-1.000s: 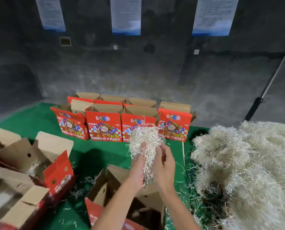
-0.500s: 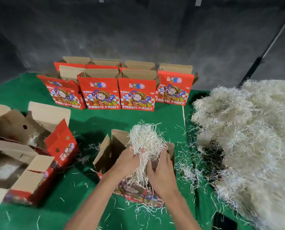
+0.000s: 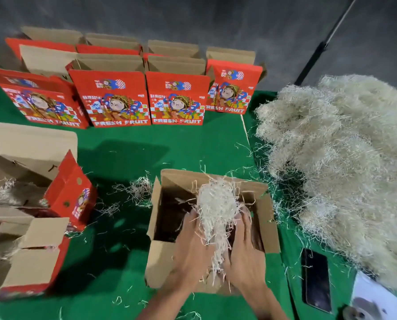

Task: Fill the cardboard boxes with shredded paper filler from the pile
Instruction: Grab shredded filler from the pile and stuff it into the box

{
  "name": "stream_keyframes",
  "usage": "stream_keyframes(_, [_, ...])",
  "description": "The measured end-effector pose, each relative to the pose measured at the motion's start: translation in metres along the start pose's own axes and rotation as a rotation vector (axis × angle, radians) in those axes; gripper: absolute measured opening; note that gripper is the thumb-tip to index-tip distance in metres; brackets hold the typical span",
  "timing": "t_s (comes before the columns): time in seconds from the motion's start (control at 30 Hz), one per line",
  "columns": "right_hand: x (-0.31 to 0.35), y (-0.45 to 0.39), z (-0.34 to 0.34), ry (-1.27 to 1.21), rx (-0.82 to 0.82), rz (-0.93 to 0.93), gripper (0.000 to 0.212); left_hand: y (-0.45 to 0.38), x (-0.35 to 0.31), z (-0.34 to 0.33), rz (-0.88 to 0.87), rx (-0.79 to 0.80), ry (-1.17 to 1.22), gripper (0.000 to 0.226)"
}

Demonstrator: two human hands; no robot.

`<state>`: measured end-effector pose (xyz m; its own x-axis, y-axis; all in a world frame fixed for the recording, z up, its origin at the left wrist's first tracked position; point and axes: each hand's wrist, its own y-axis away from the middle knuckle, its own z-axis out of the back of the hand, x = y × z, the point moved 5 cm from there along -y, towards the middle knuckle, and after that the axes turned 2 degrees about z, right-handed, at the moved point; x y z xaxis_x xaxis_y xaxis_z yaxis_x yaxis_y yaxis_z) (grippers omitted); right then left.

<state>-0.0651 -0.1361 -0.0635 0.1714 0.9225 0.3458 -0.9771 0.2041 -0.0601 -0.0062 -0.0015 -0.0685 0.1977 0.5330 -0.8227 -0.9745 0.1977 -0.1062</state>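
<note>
- Green felt covers the tabletop [image 3: 192, 146] in front of a dark grey wall, with loose paper strands scattered across it.
- Both hands meet over the open cardboard box [image 3: 265, 218] at the near edge; the left hand [image 3: 190, 248] and right hand [image 3: 243, 252] have their fingers curled round a clump of shredded paper filler [image 3: 216, 204], gripping it from either side, half inside the box mouth.
- What I can see of the box interior looks dark and mostly unfilled, so this seems an early handful.
- Risk: the clump stands taller than the flaps, so strands could spill over the rim onto the felt if it is released high.
- Pressing down might buckle the near flap or slide the box.
- At right the pile [image 3: 343, 169] sits well apart from the box, with a black phone [image 3: 315, 280] just beside its near edge.
- Red fruit boxes [image 3: 176, 100] stand in rows behind.
</note>
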Motion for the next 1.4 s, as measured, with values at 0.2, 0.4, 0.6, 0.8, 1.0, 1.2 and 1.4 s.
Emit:
stream_keyframes(0.2, [0.015,-0.034,0.011,-0.037,-0.112,0.083,0.107,-0.033,-0.001,0.006,0.143,-0.049,-0.051,0.075])
stream_keyframes(0.4, [0.017,-0.087,0.002,0.122,-0.05,0.149,0.114,-0.043,0.002,-0.001,0.166,-0.03,-0.177,0.097])
stream_keyframes(0.6, [0.003,-0.12,-0.021,0.3,0.14,0.091,0.096,-0.043,-0.002,-0.001,0.171,-0.09,-0.234,0.099])
stream_keyframes(0.8, [0.006,-0.119,-0.017,0.418,0.045,0.138,0.061,-0.04,-0.002,0.001,0.191,-0.159,-0.11,0.057])
stream_keyframes(1.0, [0.008,-0.119,0.003,-0.367,0.111,0.097,0.073,-0.048,0.002,0.015,0.452,-0.203,0.453,0.019])
stream_keyframes(1.2, [0.018,-0.085,0.026,-1.207,-0.109,-0.423,0.038,-0.056,-0.007,0.011,0.66,-0.14,1.038,0.06])
stream_keyframes(1.4, [0.038,-0.076,0.044,-1.035,-0.311,-0.185,0.038,-0.047,-0.012,0.005,0.756,-0.474,0.848,0.069])
